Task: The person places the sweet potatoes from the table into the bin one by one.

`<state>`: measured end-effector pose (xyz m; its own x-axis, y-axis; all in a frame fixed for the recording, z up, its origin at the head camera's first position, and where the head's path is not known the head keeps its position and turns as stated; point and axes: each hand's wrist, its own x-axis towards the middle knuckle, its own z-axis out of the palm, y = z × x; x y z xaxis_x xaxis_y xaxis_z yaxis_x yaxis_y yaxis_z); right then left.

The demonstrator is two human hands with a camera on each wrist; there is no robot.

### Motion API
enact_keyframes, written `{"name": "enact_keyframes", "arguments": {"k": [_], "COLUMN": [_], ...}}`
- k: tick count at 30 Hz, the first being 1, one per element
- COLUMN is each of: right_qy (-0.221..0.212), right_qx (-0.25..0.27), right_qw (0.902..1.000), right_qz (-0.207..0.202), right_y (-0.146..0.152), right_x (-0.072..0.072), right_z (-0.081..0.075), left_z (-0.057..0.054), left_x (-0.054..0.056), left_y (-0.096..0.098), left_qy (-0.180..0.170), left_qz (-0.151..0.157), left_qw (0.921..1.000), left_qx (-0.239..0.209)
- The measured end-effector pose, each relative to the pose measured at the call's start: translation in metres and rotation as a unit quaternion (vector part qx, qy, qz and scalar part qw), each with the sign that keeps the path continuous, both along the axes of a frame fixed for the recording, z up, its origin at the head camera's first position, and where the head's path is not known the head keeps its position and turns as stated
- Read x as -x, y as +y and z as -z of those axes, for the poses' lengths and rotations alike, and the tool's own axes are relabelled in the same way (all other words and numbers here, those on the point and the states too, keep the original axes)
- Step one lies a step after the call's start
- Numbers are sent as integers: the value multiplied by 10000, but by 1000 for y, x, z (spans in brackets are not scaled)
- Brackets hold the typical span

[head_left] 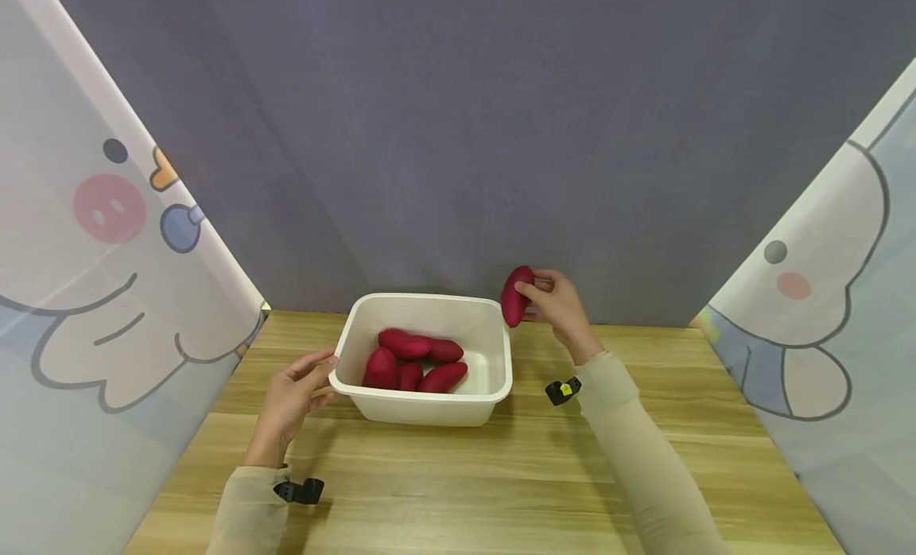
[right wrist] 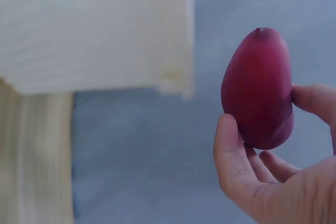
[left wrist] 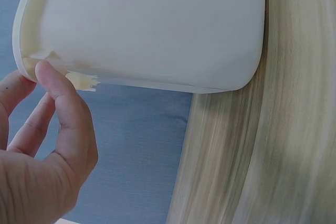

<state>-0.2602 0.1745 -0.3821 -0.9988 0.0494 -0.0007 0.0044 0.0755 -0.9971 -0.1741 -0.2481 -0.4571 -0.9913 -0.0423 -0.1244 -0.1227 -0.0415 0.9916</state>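
Observation:
A red sweet potato (head_left: 517, 296) is pinched between the thumb and fingers of my right hand (head_left: 561, 304), raised beside the right end of a white plastic basin (head_left: 429, 410). In the right wrist view the sweet potato (right wrist: 257, 90) points its narrow end upward, apart from the basin. My left hand (head_left: 289, 396) grips the basin's left rim; the left wrist view has the thumb (left wrist: 60, 85) against the wall under the rim. Inside the basin several more red sweet potatoes (head_left: 444, 378) lie mostly toward the left and middle.
The basin stands on a wooden table (head_left: 429, 491), near its back edge. Behind rises a grey cloth wall (head_left: 458, 141). Pale panels with cartoon animals, one on the left (head_left: 64, 364) and one on the right (head_left: 816, 300), flank the table.

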Motion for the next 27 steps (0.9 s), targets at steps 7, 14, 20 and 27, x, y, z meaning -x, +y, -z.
{"name": "enact_keyframes", "arguments": {"k": [7,14,20,27], "right_qy": [107,205,-69,-174], "right_qx": [-238,-540,-716,-1133], "right_qw": [9985,9912,9830,9730], "right_qz": [-483,-1193,-1687,-2005], "right_y": [-37,-77,-101,-112], "right_x": [8,22,27,26], "right_z": [-25,-33,-24,-8], "left_z": [-1,0,2,3], "left_x": [0,-1,-1,-1], "left_y": [0,1,3,5], "left_qy": [16,43,87,106], "left_qz": [12,10,-17,-34], "left_qw": [10000,10000,9999,9999], "left_qx": [20,-43,-47,-100]}}
